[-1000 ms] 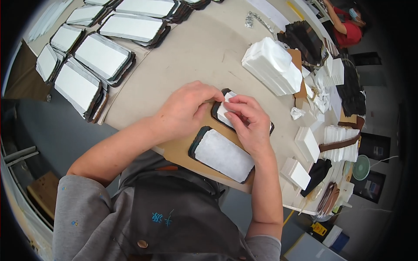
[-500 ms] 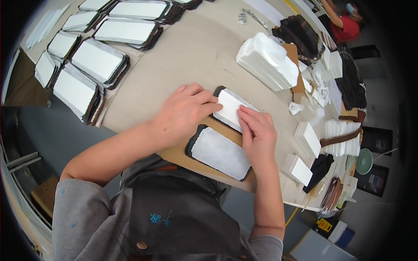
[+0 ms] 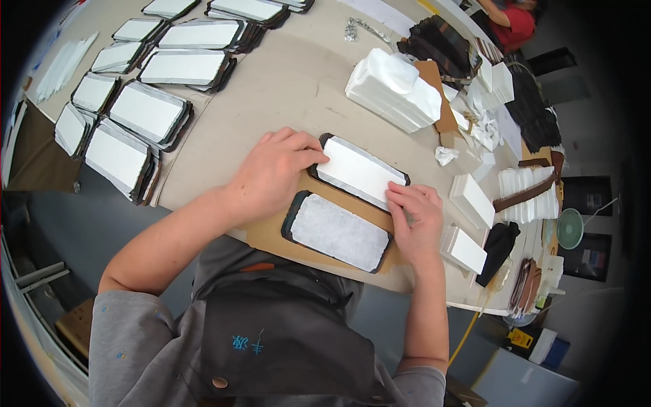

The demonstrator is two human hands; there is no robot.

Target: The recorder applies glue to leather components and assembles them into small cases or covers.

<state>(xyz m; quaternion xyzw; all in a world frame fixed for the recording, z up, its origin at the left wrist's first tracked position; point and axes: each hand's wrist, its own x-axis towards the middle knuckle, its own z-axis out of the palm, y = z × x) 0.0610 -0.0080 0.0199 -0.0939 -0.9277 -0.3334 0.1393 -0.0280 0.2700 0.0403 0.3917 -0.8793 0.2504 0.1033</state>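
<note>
Two dark-edged panels lie before me on a brown board [image 3: 271, 233]. On the farther one rests a white rectangular sheet [image 3: 356, 169], with a pale grey lining strip and the dark border [image 3: 407, 178] showing around it. My left hand [image 3: 279, 166] has its fingers bent and closed on the sheet's left end. At the sheet's right end, my right hand [image 3: 417, 211] holds the corner between thumb and fingers. The nearer panel [image 3: 339, 232] has a mottled pale grey face and a dark rim; neither hand grips it.
Several stacks of similar white-topped panels [image 3: 152, 112] stand at the left. A tall pile of white sheets [image 3: 393, 91] is to the right, beyond my hands. Small white stacks [image 3: 471, 200], dark cloth [image 3: 500, 251] and a strap-tied white bundle [image 3: 525, 193] line the right side.
My right hand has slid rightward along the white sheet to its right end, uncovering the sheet's middle. My left hand stays at the left end. The whole view has shifted slightly.
</note>
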